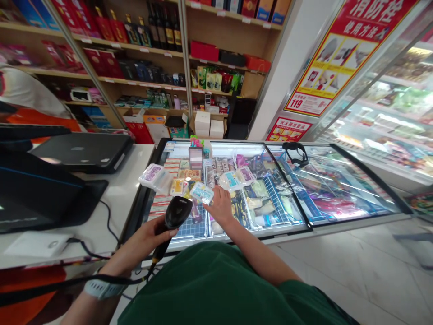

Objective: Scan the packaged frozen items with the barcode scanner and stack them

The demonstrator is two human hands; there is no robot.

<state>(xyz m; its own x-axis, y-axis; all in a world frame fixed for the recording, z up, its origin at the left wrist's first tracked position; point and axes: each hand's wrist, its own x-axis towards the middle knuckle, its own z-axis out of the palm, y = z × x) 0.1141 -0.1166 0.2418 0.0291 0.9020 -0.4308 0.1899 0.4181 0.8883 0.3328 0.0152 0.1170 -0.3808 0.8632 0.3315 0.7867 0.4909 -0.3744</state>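
My left hand (154, 234) is wrapped round the handle of a black barcode scanner (179, 211), whose head tilts towards the freezer. In my right hand (221, 205), a small clear pack with a blue label (202, 192) is gripped by its right end, just beyond the scanner. Similar packs lie on the glass top of the chest freezer (291, 225): some with purple labels (154, 175) at the left, a yellow one (177, 186) near the scanner, another blue one (231, 180) and a purple one (246, 175) past my right hand.
The scanner's cable (61, 285) runs left across my wrist. On the white counter (137, 180) stand a black terminal (40, 180) and a white box-shaped device (37, 244). A black strap-like object (296, 154) lies on the freezer. Another person's sleeve (30, 92) shows at far left.
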